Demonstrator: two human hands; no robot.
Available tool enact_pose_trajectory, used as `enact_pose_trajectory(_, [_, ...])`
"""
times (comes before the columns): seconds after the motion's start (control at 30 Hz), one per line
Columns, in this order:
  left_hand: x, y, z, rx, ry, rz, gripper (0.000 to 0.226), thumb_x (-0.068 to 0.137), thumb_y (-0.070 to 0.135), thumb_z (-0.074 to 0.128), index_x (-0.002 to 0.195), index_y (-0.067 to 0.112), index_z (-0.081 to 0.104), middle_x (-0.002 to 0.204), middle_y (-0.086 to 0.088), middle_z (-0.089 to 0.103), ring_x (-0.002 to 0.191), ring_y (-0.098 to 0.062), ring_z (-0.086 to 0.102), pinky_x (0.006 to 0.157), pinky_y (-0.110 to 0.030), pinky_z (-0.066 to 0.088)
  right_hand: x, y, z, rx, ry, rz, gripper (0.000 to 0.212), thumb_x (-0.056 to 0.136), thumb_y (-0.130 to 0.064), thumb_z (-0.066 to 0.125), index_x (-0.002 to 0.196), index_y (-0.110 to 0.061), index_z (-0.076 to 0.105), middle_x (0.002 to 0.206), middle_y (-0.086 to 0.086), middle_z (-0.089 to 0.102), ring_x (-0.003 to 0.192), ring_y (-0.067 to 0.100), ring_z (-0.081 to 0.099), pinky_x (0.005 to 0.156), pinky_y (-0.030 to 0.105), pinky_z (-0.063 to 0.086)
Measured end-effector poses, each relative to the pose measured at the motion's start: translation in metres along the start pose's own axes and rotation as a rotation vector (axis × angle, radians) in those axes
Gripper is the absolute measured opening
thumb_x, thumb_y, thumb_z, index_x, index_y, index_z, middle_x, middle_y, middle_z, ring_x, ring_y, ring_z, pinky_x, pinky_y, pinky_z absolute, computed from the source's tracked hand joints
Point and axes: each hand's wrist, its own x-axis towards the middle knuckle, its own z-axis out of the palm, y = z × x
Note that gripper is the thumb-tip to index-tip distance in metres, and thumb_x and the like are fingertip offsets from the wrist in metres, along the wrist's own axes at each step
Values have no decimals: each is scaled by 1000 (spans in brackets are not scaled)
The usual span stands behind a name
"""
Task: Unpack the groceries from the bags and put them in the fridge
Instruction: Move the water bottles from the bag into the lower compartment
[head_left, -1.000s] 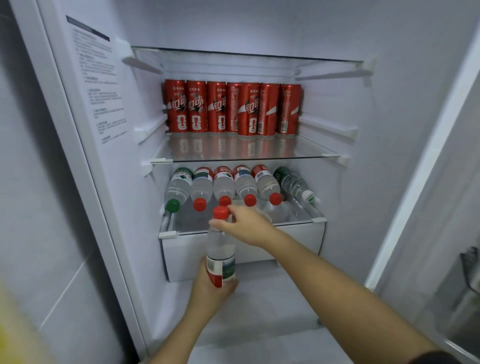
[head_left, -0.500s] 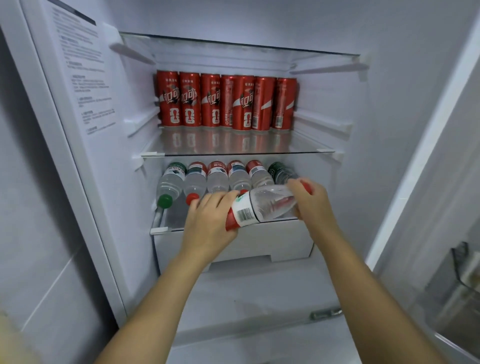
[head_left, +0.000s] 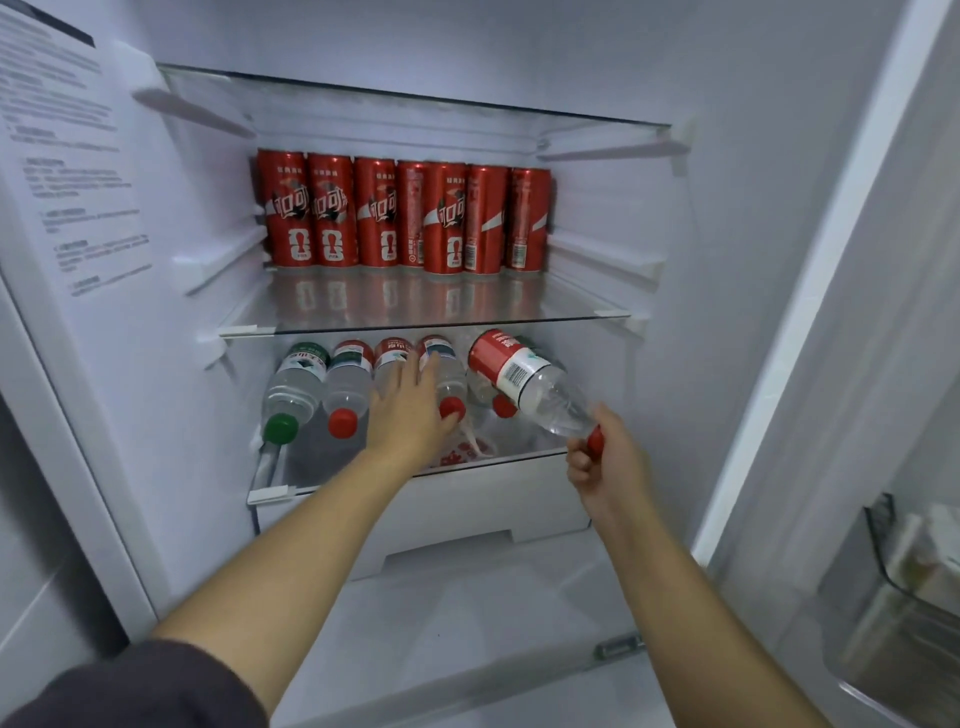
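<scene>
Head view: right hand (head_left: 605, 467) fingers curled, pinching water bottle (head_left: 524, 382) at its red cap, bottle tilted base-first over right end of lying bottle row (head_left: 345, 384) on lower fridge shelf (head_left: 311, 462); left hand (head_left: 410, 415) fingers straight, resting on that row

Glossy painted metal on the cans (head_left: 405, 218), mirrored in the smooth clear glass of the shelf (head_left: 415, 306). Thin, clear, shiny plastic for the tilted bottle (head_left: 540, 387), with glossy film label and smooth red plastic cap (head_left: 596, 440). Same clear plastic on the lying bottles (head_left: 343, 384). Smooth white plastic, faintly sheened, along the fridge walls (head_left: 727, 234) and drawer (head_left: 493, 499). Matt dark cloth on the sleeve (head_left: 145, 686). Translucent plastic for the door bin (head_left: 893, 571).
</scene>
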Motion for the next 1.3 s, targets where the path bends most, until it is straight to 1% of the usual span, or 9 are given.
enact_pose_trajectory(0.1, [-6,-11,13,191,45,87,69,91,48,52,147,22,24,153,-9,26,143,-32,16,114,-50,23,18,1,9,31,25,15,16,97,-26,54,93,-10,59,58,5,53,38,7,41,34,16,33])
enact_pose_trajectory(0.23, [-6,-15,18,165,95,131,65,91,43,55,146,20,30,151,-8,31,143,-33,16,116,-47,21,50,8,24,13,58,54,20,97,-27,53,104,-9,58,59,4,55,42,8,47,36,18,38])
enact_pose_trajectory(0.4, [-8,-14,17,81,137,130,64,90,35,60,144,12,35,150,-8,35,144,-31,18,117,-44,16,84,16,53,-63,101,44,20,98,-26,48,98,-7,56,58,5,57,36,9,48,36,17,39])
enact_pose_trajectory(0.57, [-7,-15,19,49,132,106,66,90,34,60,146,13,32,152,-7,33,146,-30,15,119,-43,15,107,15,79,-182,44,38,21,102,-29,43,93,-11,51,63,7,52,47,14,47,40,23,42])
enact_pose_trajectory(0.8, [-6,-16,19,37,129,101,65,90,33,60,146,14,33,151,-6,34,146,-29,16,120,-43,16,121,4,69,-649,-12,-51,40,102,-44,34,115,-9,49,72,11,60,50,18,53,43,24,42])
enact_pose_trajectory(0.93, [-6,-16,20,22,123,91,65,90,33,60,146,14,33,152,-6,33,146,-29,15,120,-43,15,109,1,34,-1075,122,-400,46,97,-32,48,137,-8,40,112,16,58,96,33,59,76,33,45])
enact_pose_trajectory(1.03, [-6,-15,19,16,122,87,64,90,31,60,145,14,33,152,-6,33,146,-28,15,119,-43,16,102,3,14,-1319,140,-388,35,93,-29,54,119,-7,49,100,12,58,87,31,56,73,34,46])
enact_pose_trajectory(1.17, [-6,-15,19,25,133,90,62,88,28,62,142,13,37,148,-5,37,145,-27,17,118,-42,20,118,10,11,-1255,186,-375,20,89,-23,53,104,-8,51,97,20,65,80,38,66,70,49,58])
enact_pose_trajectory(1.3, [-8,-14,17,14,146,98,59,87,24,62,141,12,40,146,-6,39,143,-27,20,116,-42,21,135,18,12,-1175,197,-371,18,88,-18,54,102,-8,49,96,22,66,76,40,68,68,51,59])
